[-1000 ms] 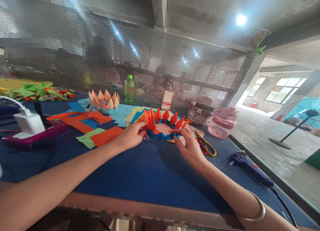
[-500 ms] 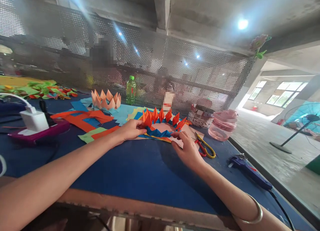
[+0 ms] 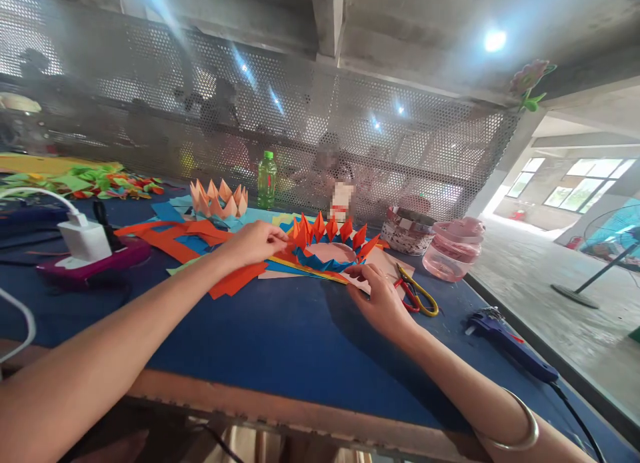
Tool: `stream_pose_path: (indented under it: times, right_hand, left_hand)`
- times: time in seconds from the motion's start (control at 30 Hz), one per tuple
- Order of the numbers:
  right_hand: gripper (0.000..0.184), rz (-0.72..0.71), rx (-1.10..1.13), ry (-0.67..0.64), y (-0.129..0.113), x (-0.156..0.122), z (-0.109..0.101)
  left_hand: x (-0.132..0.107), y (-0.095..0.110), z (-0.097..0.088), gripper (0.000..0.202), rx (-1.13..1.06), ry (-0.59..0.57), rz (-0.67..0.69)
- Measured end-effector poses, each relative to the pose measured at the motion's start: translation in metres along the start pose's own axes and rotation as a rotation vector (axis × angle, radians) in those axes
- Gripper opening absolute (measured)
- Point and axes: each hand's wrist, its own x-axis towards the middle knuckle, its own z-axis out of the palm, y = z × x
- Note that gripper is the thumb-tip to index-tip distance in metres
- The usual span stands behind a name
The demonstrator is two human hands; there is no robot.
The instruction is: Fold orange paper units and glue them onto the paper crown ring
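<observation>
A ring-shaped paper crown [image 3: 325,261], with a blue folded base and upright orange points, lies on layered paper sheets. My right hand [image 3: 383,299] is at its near right edge, with fingertips pinched on the blue folds. At the left side of the crown is my left hand [image 3: 253,243], its fingers slightly bent and apart, close to the orange points. I see nothing held in it. Orange paper pieces [image 3: 239,280] lie below my left wrist. Beside my right hand rest scissors [image 3: 425,299] with red and yellow handles.
Behind are a peach paper crown [image 3: 220,199], a green bottle [image 3: 267,179], a patterned basket [image 3: 407,231] and a pink water jug [image 3: 453,249]. A glue gun [image 3: 515,346] lies near the right table edge. At left sits a purple power strip [image 3: 127,255] with a white charger [image 3: 85,241].
My left hand has let go of the crown's near left side and drawn slightly back and up. Orange paper near that wrist has shifted. My right hand stays at the crown; the view has turned slightly.
</observation>
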Motion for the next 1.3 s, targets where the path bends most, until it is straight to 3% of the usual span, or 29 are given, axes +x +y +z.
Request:
stream_pose_path:
  times: [0.1, 0.23, 0.37, 0.5, 0.8, 1.07, 1.3]
  right_hand:
    - [0.02, -0.028, 0.005, -0.008, -0.001, 0.0, 0.0]
    - [0.02, -0.059, 0.024, -0.031, 0.001, 0.0, 0.001]
    - [0.021, -0.057, 0.017, -0.049, 0.003, -0.001, 0.002]
    - [0.022, -0.059, 0.037, -0.057, 0.004, -0.002, 0.002]
    - [0.021, -0.081, 0.064, -0.049, 0.002, -0.001, 0.003]
    - [0.02, -0.094, 0.076, -0.04, 0.002, -0.002, 0.005]
    - [0.021, -0.071, 0.149, -0.043, -0.01, -0.004, -0.001]
  left_hand:
    - [0.0, -0.013, -0.028, 0.013, 0.187, 0.037, -0.041]
    - [-0.002, -0.042, -0.051, 0.023, 0.336, -0.035, -0.116]
    - [-0.001, -0.062, -0.054, 0.033, 0.356, -0.137, -0.125]
    - [0.004, -0.067, -0.049, 0.032, 0.335, -0.206, -0.102]
    - [0.007, -0.063, -0.044, 0.018, 0.261, -0.173, -0.088]
    - [0.006, -0.05, -0.048, 0.021, 0.029, -0.104, -0.043]
    - [-0.006, -0.021, -0.03, 0.026, -0.25, -0.135, -0.075]
